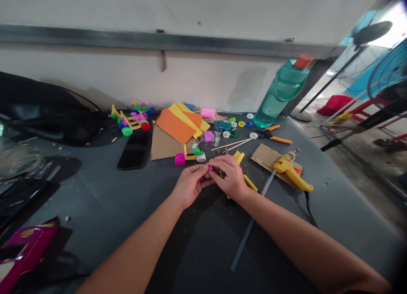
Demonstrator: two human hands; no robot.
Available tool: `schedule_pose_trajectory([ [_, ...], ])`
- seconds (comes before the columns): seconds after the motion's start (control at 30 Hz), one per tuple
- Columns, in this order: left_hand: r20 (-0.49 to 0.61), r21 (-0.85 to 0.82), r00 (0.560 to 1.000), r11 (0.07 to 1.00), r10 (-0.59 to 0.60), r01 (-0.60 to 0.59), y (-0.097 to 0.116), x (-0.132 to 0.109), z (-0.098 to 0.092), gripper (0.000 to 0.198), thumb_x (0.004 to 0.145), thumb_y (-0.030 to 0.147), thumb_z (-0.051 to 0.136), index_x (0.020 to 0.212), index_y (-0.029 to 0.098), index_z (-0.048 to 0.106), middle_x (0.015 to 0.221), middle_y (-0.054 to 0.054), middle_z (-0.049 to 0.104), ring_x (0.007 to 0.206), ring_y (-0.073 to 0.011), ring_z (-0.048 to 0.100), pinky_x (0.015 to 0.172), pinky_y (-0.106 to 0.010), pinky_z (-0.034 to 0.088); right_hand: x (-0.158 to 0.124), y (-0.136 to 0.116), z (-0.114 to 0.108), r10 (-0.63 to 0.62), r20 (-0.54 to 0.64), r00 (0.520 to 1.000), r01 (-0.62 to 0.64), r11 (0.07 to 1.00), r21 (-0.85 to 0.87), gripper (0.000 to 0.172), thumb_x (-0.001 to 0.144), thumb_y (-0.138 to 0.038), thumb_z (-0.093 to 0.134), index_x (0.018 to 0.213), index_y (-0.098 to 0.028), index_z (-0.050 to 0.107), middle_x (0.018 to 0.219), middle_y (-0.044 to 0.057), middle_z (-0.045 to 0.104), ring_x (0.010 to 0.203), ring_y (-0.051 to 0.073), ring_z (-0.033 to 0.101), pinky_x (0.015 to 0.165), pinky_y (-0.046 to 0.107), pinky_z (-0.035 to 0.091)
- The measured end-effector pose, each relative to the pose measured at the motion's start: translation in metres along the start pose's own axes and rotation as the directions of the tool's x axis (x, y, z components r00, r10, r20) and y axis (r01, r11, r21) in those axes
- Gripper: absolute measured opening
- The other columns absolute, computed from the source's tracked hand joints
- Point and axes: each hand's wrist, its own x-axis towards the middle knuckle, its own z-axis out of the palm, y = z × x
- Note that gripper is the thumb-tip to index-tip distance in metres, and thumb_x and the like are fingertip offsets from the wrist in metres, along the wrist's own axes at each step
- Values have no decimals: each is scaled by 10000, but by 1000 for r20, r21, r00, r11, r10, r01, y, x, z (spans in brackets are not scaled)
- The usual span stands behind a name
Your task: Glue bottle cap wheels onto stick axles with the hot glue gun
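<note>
My left hand [190,184] and my right hand [231,177] meet over the middle of the dark table. Between their fingertips is a small purple piece [210,168], soft-looking like modelling clay; the fingers cover most of it. Just behind my left hand sits a small yellow frame [190,157] with a magenta roll [179,159], green lumps and a white cap on it. Yellow-handled pliers [250,183] lie partly under my right hand. Yellow pieces [239,156] and thin sticks [233,144] are just beyond its knuckles.
A yellow glue gun [291,171] rests on cardboard at the right, with a clear glue stick protruding from it. Behind are orange sheets [177,126], bottle caps [241,124], orange-handled pliers [280,140] and a teal bottle [280,95]. A phone [135,150] lies to the left.
</note>
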Motion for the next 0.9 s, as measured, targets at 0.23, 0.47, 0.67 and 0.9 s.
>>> schedule_pose_trajectory([
  [0.23,3,-5,1000,1000,-9,9,0,1,0,139,680,212,726,712,100,651,667,-21,624,637,-94,582,657,-237,517,-1,2,1,-1,2,1000,1,1000,8,170,781,-236,609,943,-235,658,911,45,645,910,207,573,810,385,436],
  [0.47,-32,-11,999,1000,24,-24,-2,1,1,166,659,226,743,711,95,656,652,-20,626,632,-97,583,652,-239,516,-1,2,2,-11,24,1000,11,1000,3,167,798,-245,595,949,-240,665,916,39,652,897,197,582,813,379,431],
  [0.67,-9,0,1000,1000,-1,1,-1,0,1,167,687,242,723,731,96,655,675,-36,640,655,-113,598,697,-279,528,0,1,2,40,-14,999,-40,999,7,119,791,-239,603,894,-233,664,889,46,647,902,206,578,809,380,444],
  [0.9,-38,-25,999,1000,-3,2,0,1,1,156,654,214,745,708,99,655,648,-13,626,617,-89,579,638,-228,517,-1,0,2,8,-2,1000,-8,1000,24,198,779,-245,603,972,-239,646,917,44,647,916,209,577,813,384,446],
])
